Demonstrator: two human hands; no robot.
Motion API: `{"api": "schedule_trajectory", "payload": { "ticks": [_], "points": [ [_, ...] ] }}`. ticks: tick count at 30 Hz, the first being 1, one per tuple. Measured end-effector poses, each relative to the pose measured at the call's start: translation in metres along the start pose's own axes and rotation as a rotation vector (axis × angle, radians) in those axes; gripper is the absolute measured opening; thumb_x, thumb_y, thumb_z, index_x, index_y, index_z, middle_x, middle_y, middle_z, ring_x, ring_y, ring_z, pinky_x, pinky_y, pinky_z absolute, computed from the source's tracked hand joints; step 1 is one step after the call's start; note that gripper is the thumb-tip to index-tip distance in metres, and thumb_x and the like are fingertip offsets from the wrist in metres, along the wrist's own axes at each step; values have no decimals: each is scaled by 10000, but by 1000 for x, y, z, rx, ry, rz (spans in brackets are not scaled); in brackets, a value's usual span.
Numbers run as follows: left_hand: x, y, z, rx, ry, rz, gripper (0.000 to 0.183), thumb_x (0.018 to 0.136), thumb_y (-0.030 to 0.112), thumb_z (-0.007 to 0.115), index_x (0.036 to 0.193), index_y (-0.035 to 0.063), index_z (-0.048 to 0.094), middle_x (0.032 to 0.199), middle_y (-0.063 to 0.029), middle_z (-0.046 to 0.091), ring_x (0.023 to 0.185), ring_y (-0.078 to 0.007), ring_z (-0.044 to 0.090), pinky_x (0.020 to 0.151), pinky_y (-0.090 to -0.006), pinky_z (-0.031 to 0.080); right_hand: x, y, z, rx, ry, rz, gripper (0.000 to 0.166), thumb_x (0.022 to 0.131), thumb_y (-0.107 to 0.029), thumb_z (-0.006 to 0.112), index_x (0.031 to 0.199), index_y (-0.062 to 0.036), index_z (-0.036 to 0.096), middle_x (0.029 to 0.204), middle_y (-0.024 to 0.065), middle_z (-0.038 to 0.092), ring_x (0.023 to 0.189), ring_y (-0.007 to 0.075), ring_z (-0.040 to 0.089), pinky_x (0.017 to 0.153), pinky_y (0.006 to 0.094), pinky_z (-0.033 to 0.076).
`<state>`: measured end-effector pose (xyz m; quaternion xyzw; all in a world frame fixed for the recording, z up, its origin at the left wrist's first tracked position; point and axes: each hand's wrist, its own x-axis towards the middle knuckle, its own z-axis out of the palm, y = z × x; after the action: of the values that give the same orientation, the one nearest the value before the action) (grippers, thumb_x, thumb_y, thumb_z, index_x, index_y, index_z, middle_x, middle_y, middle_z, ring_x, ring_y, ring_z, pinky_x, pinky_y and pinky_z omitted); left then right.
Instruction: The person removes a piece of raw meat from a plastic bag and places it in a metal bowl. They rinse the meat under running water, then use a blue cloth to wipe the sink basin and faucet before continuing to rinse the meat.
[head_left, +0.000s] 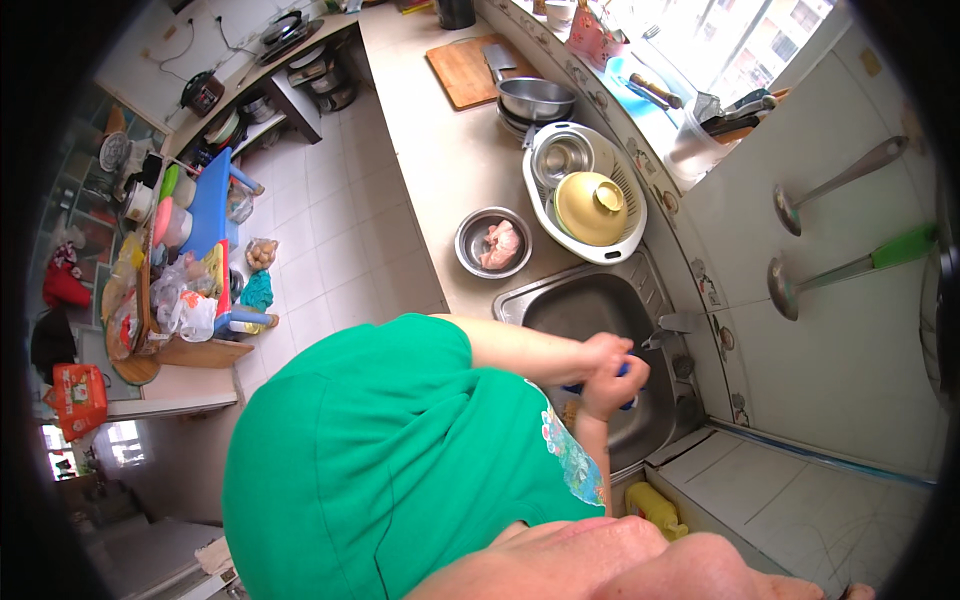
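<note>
My left hand (606, 351) and my right hand (616, 386) are close together over a stainless steel sink (592, 304). Between them a blue item (624, 369), possibly a cloth, is mostly hidden by the fingers. My right hand is closed around it in a fist; the left, partly blurred, grips it just beside. A small tan object (570, 412) shows in the sink by my right wrist, too covered to identify. The faucet (667, 326) stands at the sink's wall side. On the counter beside the sink is a steel bowl (463, 255) holding pale pink raw meat (501, 246).
A white drain basket (536, 202) holds a yellow lid (589, 210) and steel bowls. Farther along the counter (405, 112) are stacked pans (536, 97) and a cleaver (499, 58) on a wooden cutting board (454, 71). Ladles (784, 289) hang on the wall. A yellow bottle (652, 506) lies by the sink.
</note>
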<state>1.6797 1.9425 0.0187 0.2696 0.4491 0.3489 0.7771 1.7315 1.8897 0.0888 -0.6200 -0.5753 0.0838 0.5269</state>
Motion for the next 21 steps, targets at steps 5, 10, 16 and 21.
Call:
{"api": "schedule_trajectory", "payload": {
  "ticks": [5, 10, 16, 21],
  "points": [
    [-16, 16, 20, 355, 47, -114, 268, 889, 245, 509, 896, 41, 682, 939, -134, 663, 844, -203, 598, 734, -348, 466, 29, 28, 1, 17, -56, 522, 265, 886, -238, 565, 772, -3, 521, 768, 175, 569, 726, 340, 543, 679, 434, 444],
    [1, -7, -1, 167, 48, 116, 300, 910, 253, 477, 830, 40, 673, 842, -96, 636, 775, -180, 569, 714, -341, 456, -1, 4, 7, -26, 2, 120, 263, 896, -250, 555, 830, 4, 544, 796, 174, 567, 738, 351, 548, 684, 422, 453],
    [-29, 34, 24, 330, 34, -256, 289, 919, 270, 509, 977, 75, 714, 998, -81, 666, 851, -160, 592, 761, -345, 474, 14, 45, -14, -34, -74, 449, 264, 946, -231, 514, 877, 20, 563, 847, 196, 617, 757, 315, 590, 688, 400, 467],
    [-31, 57, 14, 242, -184, -268, 363, 947, 347, 494, 1163, 105, 657, 1104, -69, 639, 1018, -166, 578, 926, -318, 438, 4, 64, -43, 936, -250, 752, 483, 863, -69, 587, 1315, 15, 438, 1167, 83, 562, 1056, 192, 532, 962, 324, 402]
  ]
}}
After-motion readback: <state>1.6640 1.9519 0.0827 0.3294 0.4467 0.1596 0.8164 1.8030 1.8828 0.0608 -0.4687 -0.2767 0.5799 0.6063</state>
